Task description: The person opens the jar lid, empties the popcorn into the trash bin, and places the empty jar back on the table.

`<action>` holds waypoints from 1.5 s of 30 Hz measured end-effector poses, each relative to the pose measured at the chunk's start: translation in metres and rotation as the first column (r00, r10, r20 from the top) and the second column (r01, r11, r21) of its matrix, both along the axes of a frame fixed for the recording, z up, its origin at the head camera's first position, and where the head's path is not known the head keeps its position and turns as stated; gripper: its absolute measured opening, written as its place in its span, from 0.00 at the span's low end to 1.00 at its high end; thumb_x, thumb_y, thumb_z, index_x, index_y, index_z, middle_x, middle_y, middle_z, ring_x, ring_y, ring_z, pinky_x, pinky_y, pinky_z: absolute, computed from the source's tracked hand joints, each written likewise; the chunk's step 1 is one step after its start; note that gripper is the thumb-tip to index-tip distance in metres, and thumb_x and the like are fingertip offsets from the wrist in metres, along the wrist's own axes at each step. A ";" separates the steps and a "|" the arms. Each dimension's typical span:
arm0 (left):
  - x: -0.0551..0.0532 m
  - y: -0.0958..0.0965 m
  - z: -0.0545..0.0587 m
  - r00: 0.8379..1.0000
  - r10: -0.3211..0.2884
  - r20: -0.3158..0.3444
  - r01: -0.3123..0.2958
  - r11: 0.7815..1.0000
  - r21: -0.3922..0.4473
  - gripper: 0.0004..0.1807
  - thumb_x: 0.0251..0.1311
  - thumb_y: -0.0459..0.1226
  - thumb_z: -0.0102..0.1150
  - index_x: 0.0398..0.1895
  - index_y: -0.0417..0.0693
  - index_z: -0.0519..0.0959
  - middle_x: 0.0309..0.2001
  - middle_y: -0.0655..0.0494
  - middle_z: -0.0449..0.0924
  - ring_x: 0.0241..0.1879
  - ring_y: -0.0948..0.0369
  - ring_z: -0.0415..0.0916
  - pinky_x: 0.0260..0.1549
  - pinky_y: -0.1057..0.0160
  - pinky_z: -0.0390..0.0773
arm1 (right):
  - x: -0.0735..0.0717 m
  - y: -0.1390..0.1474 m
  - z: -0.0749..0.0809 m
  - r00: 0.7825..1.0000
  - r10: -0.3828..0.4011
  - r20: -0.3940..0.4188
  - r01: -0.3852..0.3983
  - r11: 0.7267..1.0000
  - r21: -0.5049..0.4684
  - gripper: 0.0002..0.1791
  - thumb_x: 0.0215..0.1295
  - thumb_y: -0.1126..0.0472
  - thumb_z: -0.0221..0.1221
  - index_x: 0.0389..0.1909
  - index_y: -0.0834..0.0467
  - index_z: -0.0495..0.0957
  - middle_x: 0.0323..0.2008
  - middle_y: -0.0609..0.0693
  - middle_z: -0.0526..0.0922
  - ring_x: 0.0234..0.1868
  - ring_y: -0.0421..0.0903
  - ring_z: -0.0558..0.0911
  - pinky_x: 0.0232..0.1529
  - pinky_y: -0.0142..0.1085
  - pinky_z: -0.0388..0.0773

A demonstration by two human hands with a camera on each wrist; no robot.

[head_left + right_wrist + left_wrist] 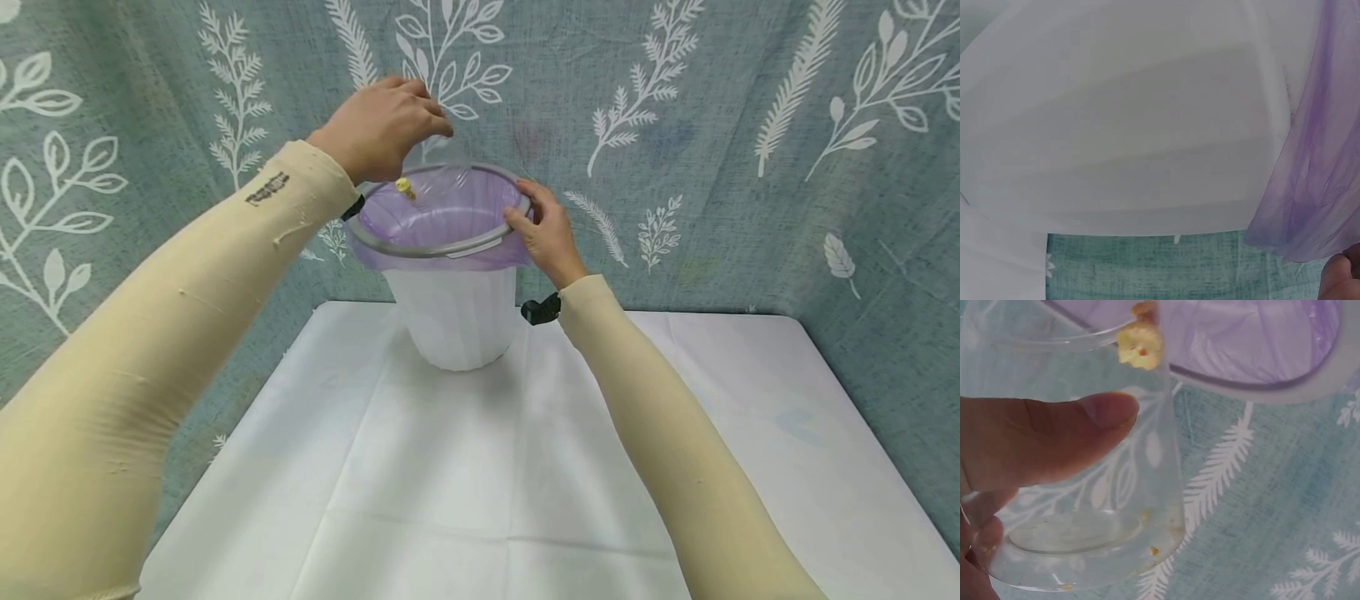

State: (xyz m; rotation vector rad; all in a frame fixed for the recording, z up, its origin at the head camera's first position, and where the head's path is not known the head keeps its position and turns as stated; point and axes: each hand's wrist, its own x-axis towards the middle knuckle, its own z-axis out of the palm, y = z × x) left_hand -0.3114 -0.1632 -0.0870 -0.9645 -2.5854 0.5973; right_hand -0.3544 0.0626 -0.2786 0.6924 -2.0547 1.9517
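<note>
Over a white trash bin (pixel 457 312), my left hand (pixel 393 125) holds a clear plastic cup (pixel 1091 531) tipped toward the opening, thumb along its side. At the cup's mouth is a yellowish, rough-edged piece of food (pixel 1140 347) with a brown bit beside it. Small crumbs cling around the cup's base. A purple trash bag (pixel 420 221) lines the bin and hangs over its outside under a grey rim ring (pixel 420 250). My right hand (pixel 547 229) grips this ring on the right side, thumb inside; only its fingertips show in the right wrist view.
The bin stands at the back of a table with a white cloth (pixel 420 467). Close behind hangs a grey-green curtain (pixel 540 108) with white leaf patterns, which also runs along both sides.
</note>
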 end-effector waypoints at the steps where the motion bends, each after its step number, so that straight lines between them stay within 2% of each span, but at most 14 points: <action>1: 0.000 0.000 0.000 1.000 -0.005 -0.002 0.005 1.000 -0.001 0.37 0.47 0.14 0.64 0.66 0.38 0.79 0.66 0.38 0.78 0.68 0.39 0.67 0.76 0.41 0.58 | 0.000 0.000 0.000 1.000 -0.001 0.000 0.001 1.000 0.003 0.32 0.78 0.61 0.60 0.78 0.62 0.65 0.78 0.53 0.64 0.74 0.49 0.70 0.70 0.35 0.71; 5: 0.000 0.001 0.000 1.000 -0.008 -0.006 0.008 1.000 -0.007 0.36 0.46 0.15 0.65 0.64 0.38 0.80 0.65 0.39 0.80 0.67 0.40 0.68 0.74 0.41 0.60 | 0.000 -0.001 0.000 1.000 0.003 0.002 -0.003 1.000 -0.007 0.32 0.78 0.61 0.60 0.78 0.63 0.65 0.78 0.54 0.64 0.74 0.52 0.70 0.69 0.36 0.73; 12: 0.002 0.007 -0.002 0.999 -0.002 -0.034 0.001 0.999 -0.043 0.43 0.44 0.26 0.82 0.69 0.38 0.76 0.68 0.39 0.76 0.72 0.39 0.64 0.79 0.44 0.55 | 0.000 -0.001 -0.001 1.000 0.004 -0.004 -0.004 1.000 -0.011 0.32 0.77 0.62 0.61 0.77 0.64 0.65 0.78 0.54 0.64 0.74 0.51 0.70 0.70 0.36 0.72; 19: 0.004 0.012 -0.004 0.999 -0.024 -0.034 0.021 0.997 -0.078 0.40 0.45 0.18 0.76 0.68 0.36 0.77 0.68 0.39 0.77 0.72 0.40 0.64 0.79 0.45 0.55 | 0.000 0.000 -0.001 1.000 -0.013 -0.018 0.014 1.000 0.023 0.31 0.78 0.61 0.61 0.77 0.63 0.66 0.78 0.54 0.64 0.75 0.48 0.69 0.72 0.33 0.69; 28: 0.005 0.014 -0.007 0.998 -0.023 -0.051 0.017 0.994 -0.110 0.39 0.45 0.19 0.78 0.66 0.38 0.79 0.65 0.39 0.78 0.71 0.40 0.65 0.77 0.43 0.59 | -0.001 -0.002 -0.001 0.999 -0.023 -0.040 0.024 0.999 0.021 0.31 0.77 0.61 0.61 0.76 0.64 0.67 0.77 0.55 0.65 0.75 0.51 0.69 0.71 0.34 0.69; 34: 0.005 0.014 -0.007 0.998 -0.027 -0.054 0.021 0.994 -0.109 0.37 0.48 0.16 0.73 0.65 0.38 0.80 0.64 0.39 0.79 0.70 0.39 0.66 0.76 0.43 0.60 | -0.001 -0.001 0.000 0.999 -0.031 -0.042 0.032 0.999 0.032 0.31 0.77 0.60 0.61 0.76 0.64 0.67 0.77 0.55 0.66 0.75 0.48 0.68 0.73 0.34 0.67; 39: 0.004 0.014 -0.006 0.999 -0.019 -0.033 0.016 0.995 -0.098 0.37 0.48 0.15 0.72 0.66 0.38 0.79 0.65 0.39 0.79 0.70 0.40 0.66 0.77 0.43 0.58 | -0.001 0.000 0.000 0.999 -0.043 -0.032 0.045 0.998 0.052 0.32 0.77 0.59 0.61 0.77 0.62 0.67 0.78 0.53 0.66 0.76 0.45 0.66 0.75 0.35 0.64; 45: 0.004 0.012 -0.005 1.000 0.001 -0.019 -0.002 0.998 -0.059 0.39 0.48 0.15 0.70 0.68 0.38 0.77 0.67 0.39 0.77 0.72 0.40 0.64 0.78 0.43 0.55 | -0.001 0.001 -0.001 0.999 -0.036 -0.029 0.038 0.999 0.039 0.32 0.77 0.59 0.61 0.77 0.63 0.66 0.78 0.54 0.65 0.76 0.46 0.67 0.74 0.35 0.67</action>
